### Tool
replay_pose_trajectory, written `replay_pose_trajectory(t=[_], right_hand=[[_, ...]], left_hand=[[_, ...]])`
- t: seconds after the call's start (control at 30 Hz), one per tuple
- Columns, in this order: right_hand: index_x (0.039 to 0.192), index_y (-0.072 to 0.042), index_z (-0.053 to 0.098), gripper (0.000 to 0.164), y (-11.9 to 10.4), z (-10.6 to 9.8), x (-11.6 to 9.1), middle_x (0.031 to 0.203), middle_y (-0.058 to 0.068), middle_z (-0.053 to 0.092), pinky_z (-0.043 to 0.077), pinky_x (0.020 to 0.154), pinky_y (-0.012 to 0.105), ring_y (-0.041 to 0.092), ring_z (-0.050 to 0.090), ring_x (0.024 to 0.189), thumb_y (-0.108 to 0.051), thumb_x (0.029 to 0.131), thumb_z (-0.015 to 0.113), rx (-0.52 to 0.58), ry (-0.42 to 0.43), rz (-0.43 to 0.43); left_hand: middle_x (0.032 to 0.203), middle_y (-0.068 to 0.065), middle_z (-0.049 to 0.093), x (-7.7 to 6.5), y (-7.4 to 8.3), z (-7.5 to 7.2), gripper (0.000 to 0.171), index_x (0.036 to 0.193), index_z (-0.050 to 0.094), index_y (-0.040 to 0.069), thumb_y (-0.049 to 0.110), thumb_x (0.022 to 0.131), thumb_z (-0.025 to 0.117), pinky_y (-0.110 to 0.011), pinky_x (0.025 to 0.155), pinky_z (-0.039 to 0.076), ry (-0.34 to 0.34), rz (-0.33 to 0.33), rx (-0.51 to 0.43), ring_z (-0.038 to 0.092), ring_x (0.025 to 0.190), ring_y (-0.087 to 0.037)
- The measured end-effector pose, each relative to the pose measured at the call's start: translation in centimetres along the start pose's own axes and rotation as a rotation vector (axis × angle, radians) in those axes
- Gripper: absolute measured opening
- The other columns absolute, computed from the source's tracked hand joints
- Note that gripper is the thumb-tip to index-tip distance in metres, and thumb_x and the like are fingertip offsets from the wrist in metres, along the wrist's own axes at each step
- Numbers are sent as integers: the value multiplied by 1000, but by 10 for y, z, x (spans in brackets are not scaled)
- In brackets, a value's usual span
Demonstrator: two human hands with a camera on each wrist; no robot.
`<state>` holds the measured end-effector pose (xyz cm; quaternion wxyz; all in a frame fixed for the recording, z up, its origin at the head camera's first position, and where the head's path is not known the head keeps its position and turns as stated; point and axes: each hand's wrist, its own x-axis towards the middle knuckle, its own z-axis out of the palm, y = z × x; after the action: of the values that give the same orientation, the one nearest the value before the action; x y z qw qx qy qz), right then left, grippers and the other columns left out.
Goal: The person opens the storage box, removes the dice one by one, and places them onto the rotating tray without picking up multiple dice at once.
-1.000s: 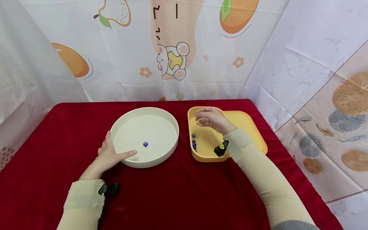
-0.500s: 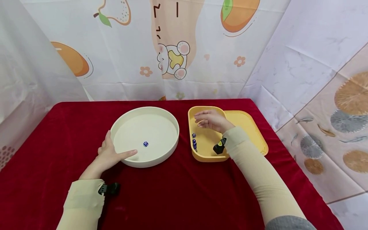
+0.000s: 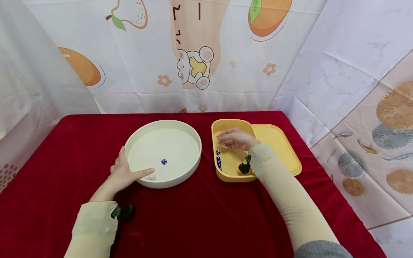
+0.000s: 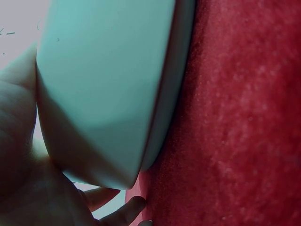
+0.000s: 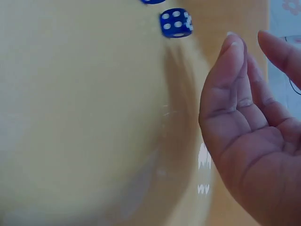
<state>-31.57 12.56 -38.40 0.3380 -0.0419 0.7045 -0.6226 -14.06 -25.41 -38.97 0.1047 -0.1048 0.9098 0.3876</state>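
Left hand is gripping the rim of the white tray, left of centre in the frame; one blue die is lying inside. Right hand, relaxed and grasping nothing visible, is hovering over the yellow box, right of centre; more dice are lining its left wall.

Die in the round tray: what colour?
The die is blue with white spots, best in head view.
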Motion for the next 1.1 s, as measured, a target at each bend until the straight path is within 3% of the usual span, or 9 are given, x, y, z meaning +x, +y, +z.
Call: replay_pose_trajectory(t=[0.27, 0.6, 0.9, 1.1], right_hand=[[125, 8, 56, 31, 5, 1, 2, 81, 0, 68, 52, 64, 21, 7, 60, 63, -10, 100, 57, -148, -2, 65], [121, 4, 62, 31, 6, 0, -1, 85, 2, 71, 54, 66, 21, 8, 64, 67, -12, 94, 66, -190, -91, 65], [131, 7, 55, 40, 8, 1, 4, 80, 2, 72, 55, 64, 21, 8, 64, 64, 0, 92, 64, -247, -103, 116], [129, 13, 55, 38, 11, 1, 6, 79, 2, 72, 55, 64, 21, 9, 65, 64, 6, 92, 61, -281, -150, 102]], left_hand=[[157, -38, -8, 0, 1, 0, 141, 150, -31, 5, 61, 76, 76, -75, 103, 25, -4, 0, -4, 4, 137, -63], [158, -36, -9, 0, 2, 1, 142, 151, -31, 6, 61, 76, 76, -74, 104, 26, -3, -3, -8, 5, 137, -61], [158, -36, -10, -1, 2, 1, 142, 150, -32, 7, 61, 76, 76, -74, 104, 25, -8, -3, -12, 4, 138, -61], [158, -36, -11, -1, 1, 0, 142, 150, -32, 7, 61, 76, 76, -75, 104, 23, -12, -12, -10, 2, 138, -62]])
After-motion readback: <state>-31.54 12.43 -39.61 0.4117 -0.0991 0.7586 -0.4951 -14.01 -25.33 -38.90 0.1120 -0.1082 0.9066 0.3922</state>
